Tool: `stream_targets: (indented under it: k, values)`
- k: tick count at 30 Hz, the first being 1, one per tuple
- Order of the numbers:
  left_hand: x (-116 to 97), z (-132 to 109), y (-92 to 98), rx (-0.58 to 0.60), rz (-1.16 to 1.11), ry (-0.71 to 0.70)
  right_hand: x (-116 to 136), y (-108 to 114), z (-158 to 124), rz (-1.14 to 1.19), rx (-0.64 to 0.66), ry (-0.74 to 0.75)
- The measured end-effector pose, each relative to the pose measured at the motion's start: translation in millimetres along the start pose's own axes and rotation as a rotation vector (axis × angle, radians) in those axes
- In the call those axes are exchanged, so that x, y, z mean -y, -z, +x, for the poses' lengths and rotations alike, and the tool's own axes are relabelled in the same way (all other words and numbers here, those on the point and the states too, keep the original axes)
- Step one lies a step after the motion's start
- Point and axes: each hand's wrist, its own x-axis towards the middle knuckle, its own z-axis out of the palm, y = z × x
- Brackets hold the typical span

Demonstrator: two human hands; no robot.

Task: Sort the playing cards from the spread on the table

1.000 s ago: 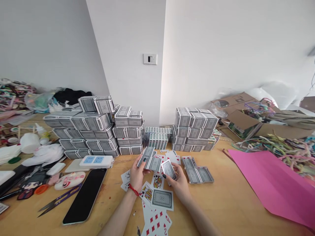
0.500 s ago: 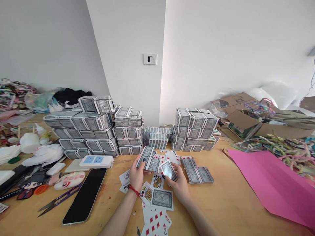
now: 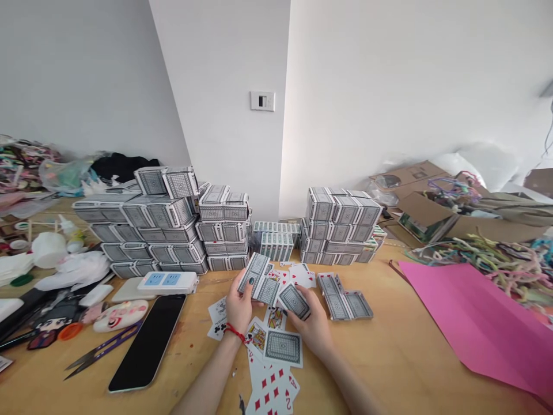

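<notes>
My left hand [image 3: 240, 302] is closed around a folded playing-card piece [image 3: 254, 273] with grey patterned backs, its thumb pressed on the front. In my right hand [image 3: 311, 317] is a single-looking playing card [image 3: 293, 301], patterned back up, pinched at its right edge and lower corner. The card's left corner comes close to the folded piece; whether they touch I cannot tell. Beneath my hands lie loose face-up cards, among them a diamond card [image 3: 270, 392], and one face-down card [image 3: 283, 347]. Right of my right hand rests another folded-card piece [image 3: 345, 300].
Stacked card blocks stand behind, at left [image 3: 168, 236] and right [image 3: 341, 222], with small card boxes [image 3: 276, 245] between. A phone [image 3: 149, 343], scissors [image 3: 101, 349] and a power strip [image 3: 167, 281] lie left. Pink paper [image 3: 470, 323] and tangled yarn [image 3: 492, 259] lie right.
The card in my right hand has tilted, so its glare is gone and the patterned back shows. It sits slightly further left. My left hand keeps hold of the folded piece.
</notes>
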Motion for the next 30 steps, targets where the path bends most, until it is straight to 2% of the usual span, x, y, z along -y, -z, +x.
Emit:
stream_targets:
  k: [7, 30]
  values:
    - [-0.8, -0.3, -0.3, 0.003, -0.005, 0.001, 3.7, 2.2, -1.8, -0.042, 0.060, 0.051]
    - [-0.2, -0.1, 0.4, 0.058, 0.058, -0.010, 3.5, 7.1, -2.1, -0.078, 0.205, 0.050]
